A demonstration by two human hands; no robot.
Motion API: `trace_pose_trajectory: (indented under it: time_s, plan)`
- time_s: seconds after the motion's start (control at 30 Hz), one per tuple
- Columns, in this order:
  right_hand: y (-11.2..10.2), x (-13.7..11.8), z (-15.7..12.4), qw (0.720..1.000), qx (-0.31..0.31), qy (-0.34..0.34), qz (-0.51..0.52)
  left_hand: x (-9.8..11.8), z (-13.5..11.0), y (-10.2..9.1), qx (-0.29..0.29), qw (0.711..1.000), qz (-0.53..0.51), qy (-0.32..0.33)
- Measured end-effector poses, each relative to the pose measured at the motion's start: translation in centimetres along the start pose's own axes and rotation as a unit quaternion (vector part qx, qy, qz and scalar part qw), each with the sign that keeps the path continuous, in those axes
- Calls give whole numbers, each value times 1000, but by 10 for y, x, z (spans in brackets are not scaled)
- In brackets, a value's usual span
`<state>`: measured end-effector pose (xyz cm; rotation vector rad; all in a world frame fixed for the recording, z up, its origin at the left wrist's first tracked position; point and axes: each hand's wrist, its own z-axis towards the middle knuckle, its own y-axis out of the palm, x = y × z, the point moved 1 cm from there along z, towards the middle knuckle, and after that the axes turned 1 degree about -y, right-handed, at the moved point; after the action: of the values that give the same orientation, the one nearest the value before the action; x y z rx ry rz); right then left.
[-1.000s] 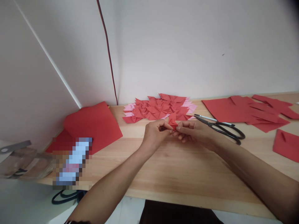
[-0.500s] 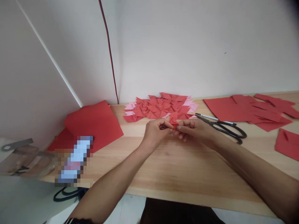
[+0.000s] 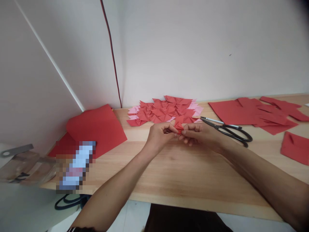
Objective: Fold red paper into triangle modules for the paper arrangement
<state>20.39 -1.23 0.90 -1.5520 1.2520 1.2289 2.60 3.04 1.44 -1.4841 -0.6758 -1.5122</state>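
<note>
- Left hand [image 3: 160, 135]: thumb and forefinger pinching the left edge of a small red fold [image 3: 179, 127]; fingers curled in.
- Right hand [image 3: 201, 132]: thumb and forefinger pinching the same fold low on its right edge; other fingers loosely bent beneath. Fingertips of both hands close together.
- The fold: matte paper, creased, pointed at the top. Held between the hands, over the table and before the pile; whether it touches the pile, cannot tell. Lower part hidden by fingers.
- Pile [image 3: 164, 111]: many folded pieces with sharp triangular tips, overlapping, creases crisp. Mostly red, pale pink ones showing at both ends. Sits near the wall [image 3: 193, 48], which is smooth and off-white.
- Scissors [image 3: 209, 123]: slim dark blades, wide black looped handles; tips toward the pile, loops just beyond the right forearm.
- Pen [image 3: 214, 120]: thin, pale barrel, dark tip; slanted alongside the scissors.
- Right sheets [image 3: 229, 112]: flat, red, straight-edged, smaller strips scattered on top.
- Red packet [image 3: 295, 148]: flat, at the far right, near those sheets.
- Left sheets [image 3: 101, 129]: large, red, smooth, one curling at its left side.
- Table [image 3: 193, 180]: light wood, soft lengthwise grain.
</note>
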Motion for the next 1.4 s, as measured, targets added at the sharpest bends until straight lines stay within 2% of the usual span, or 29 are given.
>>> trace_pose_trajectory:
  time_s: [0.1,0.2,0.37,0.5,0.63,0.77,1.13,1.23,1.4]
  plan:
    - [0,0,1,1000,7,-7,-4,0,1,0,-13,1000,-25,-11]
    - [0,0,1,999,25,-19,-8,0,1,0,-11,995,-94,-29]
    - [0,-1,2,998,45,-40,-22,1,0,2,16,972,-208,-109]
    - [1,-1,1,993,61,-63,-73,4,-2,4,-12,968,-205,-148]
    - [5,-1,-1,981,85,-102,-142,3,-2,4,-32,976,-169,-133]
    - [11,-2,-4,973,95,-130,-167,-3,-2,4,-41,982,-146,-113]
    - [20,-9,-11,960,108,-148,-210,-3,-1,5,-36,984,-134,-108]
    - [20,-9,-12,953,123,-147,-235,-5,-2,7,-22,984,-143,-101]
    - [16,-4,-8,956,116,-147,-224,-6,-3,8,-16,983,-154,-95]
